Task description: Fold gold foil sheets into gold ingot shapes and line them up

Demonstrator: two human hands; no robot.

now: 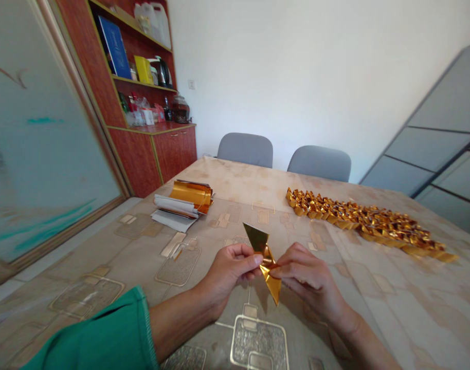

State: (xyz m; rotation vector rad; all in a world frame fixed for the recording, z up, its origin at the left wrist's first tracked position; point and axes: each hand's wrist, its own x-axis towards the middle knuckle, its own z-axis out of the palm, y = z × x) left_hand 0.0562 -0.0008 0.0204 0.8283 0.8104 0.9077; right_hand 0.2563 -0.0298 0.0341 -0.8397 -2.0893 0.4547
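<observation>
Head view: both hands are pinching a folded, pointed piece of shiny gold foil paper (pixel 274 289) above the patterned beige tabletop (pixel 134 259).

Behind, a red-brown wooden cabinet (pixel 132 156) is holding translucent white plastic jugs (pixel 160 23) on its upper shelf, a flat blue rectangular item (pixel 115 47) and a yellow box-like item (pixel 143 70) below, and a rounded glass jar (pixel 180 109) with dark contents on its counter; the left hand (pixel 228 270) is pressing thumb against fingers at the foil's middle, the right hand (pixel 311 275) is reaching inward with bent fingers, gripping its near side.
</observation>
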